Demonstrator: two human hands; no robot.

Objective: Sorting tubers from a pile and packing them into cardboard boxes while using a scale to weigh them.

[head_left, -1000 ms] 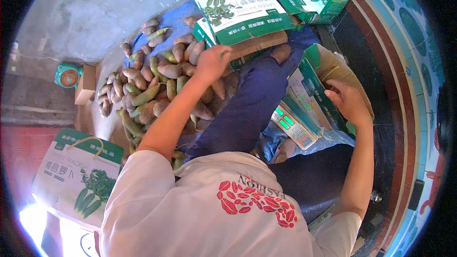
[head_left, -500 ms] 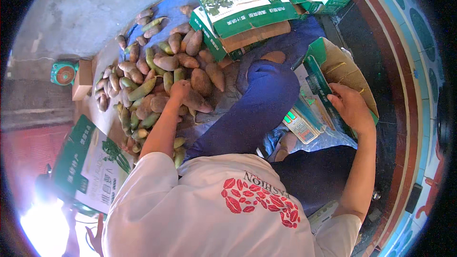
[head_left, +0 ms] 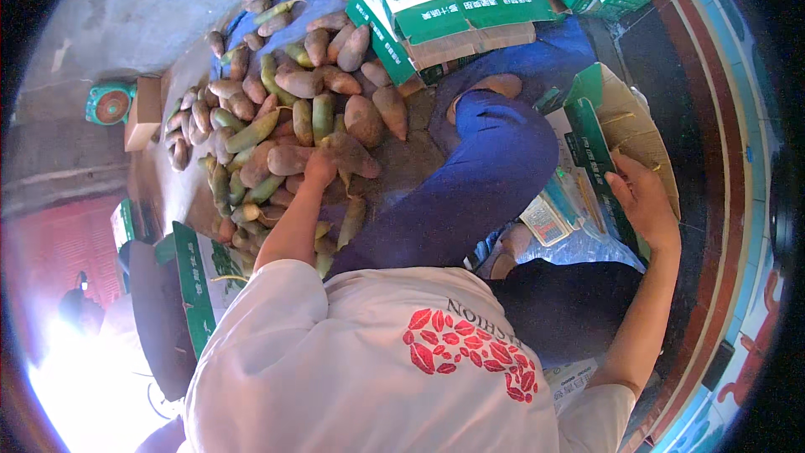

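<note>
A heap of long radishes, some brownish and soil-covered, others green, covers the floor at the left. My left hand reaches down among them. It touches a brownish radish on its right, and another brownish radish lies against its left. Its fingers are hidden, so I cannot tell whether it grips one. At the right, my right hand is over an open green-sided carton, thumb and forefinger apart near the wall's edge, no radish visible in it. One radish lies beside my forearm.
Green-and-white printed cartons stand at the top. A small keypad device and clear plastic lie beside the open carton. My bent leg divides heap from carton. Another carton and a dark shape are at lower left.
The view has shifted slightly. My left hand has come a little nearer among the radishes, and a radish now shows beside my forearm. At lower left, the carton is partly covered by a dark shape.
</note>
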